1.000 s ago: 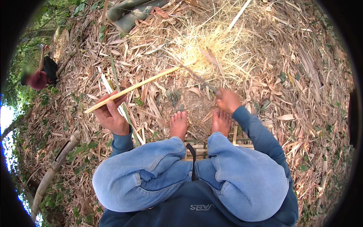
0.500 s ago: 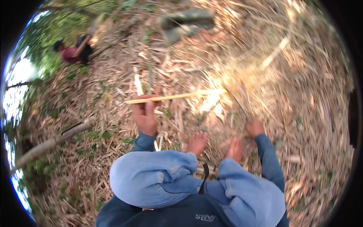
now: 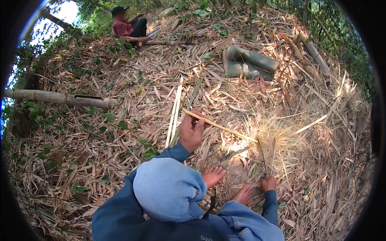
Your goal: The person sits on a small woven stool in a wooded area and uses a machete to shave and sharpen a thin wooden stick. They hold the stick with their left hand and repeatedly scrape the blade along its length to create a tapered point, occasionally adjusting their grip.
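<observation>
My left hand (image 3: 191,130) is closed around a thin yellow bamboo strip (image 3: 225,128) that runs from the hand out to the right over the leaf litter. My right hand (image 3: 268,183) grips the handle of a dark knife (image 3: 262,156) whose blade points up toward the strip's far end. A heap of pale shavings (image 3: 281,136) lies under that end. My bare feet (image 3: 227,184) rest on the ground between my hands, below my blue-trousered knees.
Split bamboo slats (image 3: 175,112) lie left of my left hand. A pair of green rubber boots (image 3: 249,64) lies farther out. A bamboo pole (image 3: 56,97) lies at left. Another person (image 3: 128,26) in a red shirt sits at the top left.
The view has swung so the seated person is now near the top. My left hand has kept its grip on the strip, and my right hand has dropped lower with the knife.
</observation>
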`<move>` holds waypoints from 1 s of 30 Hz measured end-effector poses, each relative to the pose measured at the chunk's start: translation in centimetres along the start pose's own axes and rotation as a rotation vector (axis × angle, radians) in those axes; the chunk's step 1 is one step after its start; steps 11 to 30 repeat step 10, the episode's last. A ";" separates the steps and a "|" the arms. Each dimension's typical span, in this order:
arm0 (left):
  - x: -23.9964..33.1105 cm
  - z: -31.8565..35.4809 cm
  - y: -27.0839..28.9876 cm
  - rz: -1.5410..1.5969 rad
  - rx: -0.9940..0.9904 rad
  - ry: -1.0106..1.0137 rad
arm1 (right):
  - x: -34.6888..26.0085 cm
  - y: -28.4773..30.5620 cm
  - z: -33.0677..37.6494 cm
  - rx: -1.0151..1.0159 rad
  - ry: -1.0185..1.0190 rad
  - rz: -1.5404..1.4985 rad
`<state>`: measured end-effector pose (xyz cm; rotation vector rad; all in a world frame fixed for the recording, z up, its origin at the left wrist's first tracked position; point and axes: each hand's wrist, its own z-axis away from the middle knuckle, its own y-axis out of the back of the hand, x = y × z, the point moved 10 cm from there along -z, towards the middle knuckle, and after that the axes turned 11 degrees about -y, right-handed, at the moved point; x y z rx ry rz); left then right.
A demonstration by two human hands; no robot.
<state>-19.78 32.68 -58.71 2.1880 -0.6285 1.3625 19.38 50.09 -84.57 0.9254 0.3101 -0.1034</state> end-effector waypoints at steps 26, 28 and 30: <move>4.4 -2.5 3.8 0.054 0.188 -0.123 | 1.0 -0.5 -0.6 -0.034 0.083 -0.082; 4.4 -2.5 3.8 0.054 0.188 -0.123 | 1.0 -0.5 -0.6 -0.034 0.083 -0.082; 4.4 -2.5 3.8 0.054 0.188 -0.123 | 1.0 -0.5 -0.6 -0.034 0.083 -0.082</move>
